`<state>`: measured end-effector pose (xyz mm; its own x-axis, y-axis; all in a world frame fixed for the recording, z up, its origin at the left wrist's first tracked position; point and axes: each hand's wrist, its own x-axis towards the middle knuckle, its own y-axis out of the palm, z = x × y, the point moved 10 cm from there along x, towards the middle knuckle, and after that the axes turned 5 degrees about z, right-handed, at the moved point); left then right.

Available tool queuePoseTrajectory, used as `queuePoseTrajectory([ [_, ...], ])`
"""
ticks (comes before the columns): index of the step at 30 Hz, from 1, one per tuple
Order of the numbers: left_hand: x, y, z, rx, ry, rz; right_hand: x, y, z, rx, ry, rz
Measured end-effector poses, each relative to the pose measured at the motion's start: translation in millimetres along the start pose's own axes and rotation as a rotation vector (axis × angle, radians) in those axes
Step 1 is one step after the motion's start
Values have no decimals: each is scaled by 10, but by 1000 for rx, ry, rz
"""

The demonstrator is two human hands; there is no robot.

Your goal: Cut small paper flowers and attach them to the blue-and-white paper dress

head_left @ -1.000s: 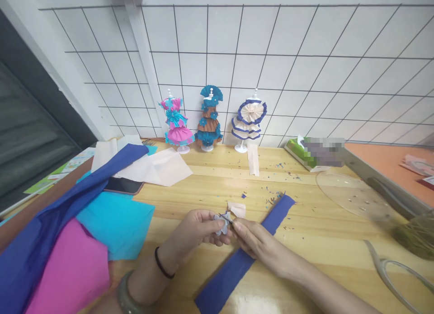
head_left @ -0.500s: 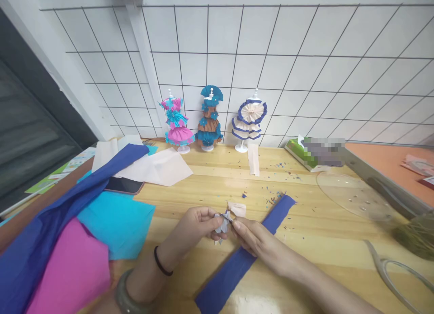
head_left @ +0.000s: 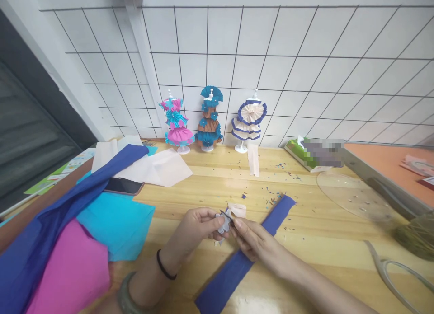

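Observation:
Between the thumb and fingers of my left hand [head_left: 200, 222] is a small pale, scalloped paper flower [head_left: 223, 227]. My right hand [head_left: 252, 237] is closed on what look like small scissors [head_left: 225, 214]; their dark thin blades reach the flower's upper edge, while the handles are hidden in my fingers. A cream crepe paper piece [head_left: 238, 209] lies just behind the flower. Under my right hand a long blue crepe paper strip [head_left: 225, 280] runs diagonally over the table. A few pale scraps [head_left: 219, 242] lie below my left fingertips.
Three small dress forms in ruffled paper, pink [head_left: 179, 135], brown and teal [head_left: 210, 124], cream and blue [head_left: 252, 113], stand by the wall. Coloured crepe sheets [head_left: 117, 223] and a phone [head_left: 124, 186] lie left. A clear disc [head_left: 352, 196] and larger scissors [head_left: 383, 264] are right.
The paper flower has turned slightly in my left fingers, and my left wrist has shifted a little to the right. The scissors stay at the flower's edge.

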<state>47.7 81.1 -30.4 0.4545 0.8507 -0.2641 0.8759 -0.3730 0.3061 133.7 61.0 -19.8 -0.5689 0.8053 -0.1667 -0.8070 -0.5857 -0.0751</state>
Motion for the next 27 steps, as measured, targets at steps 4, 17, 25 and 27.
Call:
queuePoseTrajectory([
  [4,-4,9,-3,-2,3,-3,-5,3,-6,43,12,-13],
  [17,1,59,40,33,-27,28,-6,7,14,69,7,-17],
  [25,6,56,62,25,-39,30,5,9,51,42,-13,-14],
  [27,3,51,66,25,-36,31,8,9,56,40,-17,-12],
])
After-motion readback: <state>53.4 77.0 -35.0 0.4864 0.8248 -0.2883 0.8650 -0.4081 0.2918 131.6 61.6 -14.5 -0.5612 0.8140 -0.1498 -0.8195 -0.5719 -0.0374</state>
